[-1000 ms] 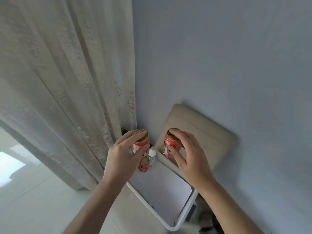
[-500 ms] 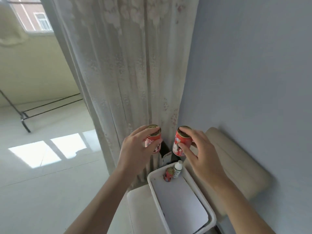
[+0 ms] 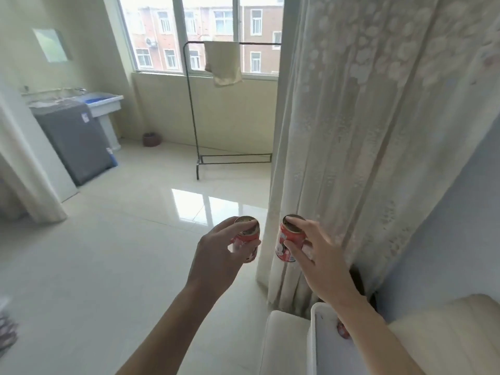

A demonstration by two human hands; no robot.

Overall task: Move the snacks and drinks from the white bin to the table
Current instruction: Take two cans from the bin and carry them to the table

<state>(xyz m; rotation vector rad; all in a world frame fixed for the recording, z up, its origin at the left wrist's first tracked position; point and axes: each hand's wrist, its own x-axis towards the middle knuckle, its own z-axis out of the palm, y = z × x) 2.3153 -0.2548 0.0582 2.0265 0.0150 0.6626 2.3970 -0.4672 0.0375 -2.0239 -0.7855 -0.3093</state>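
Glossy pale tile floor (image 3: pixel 102 266), a bright window reflection just beyond the grip. Lace curtain (image 3: pixel 365 147) hangs directly behind and right of it. Further back: wide window (image 3: pixel 205 33) onto brick buildings, a black clothes rack (image 3: pixel 194 109) with a beige cloth (image 3: pixel 223 62) over its bar. Far left, a grey washing machine (image 3: pixel 75 142) beside a white sink (image 3: pixel 104 102). Blue-grey wall (image 3: pixel 446 239) at right.

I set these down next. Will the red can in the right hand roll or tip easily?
The red can looks short and squat, so probably steady upright. On its round side it would likely roll. The right hand pinches its smooth wall, possibly slippery.
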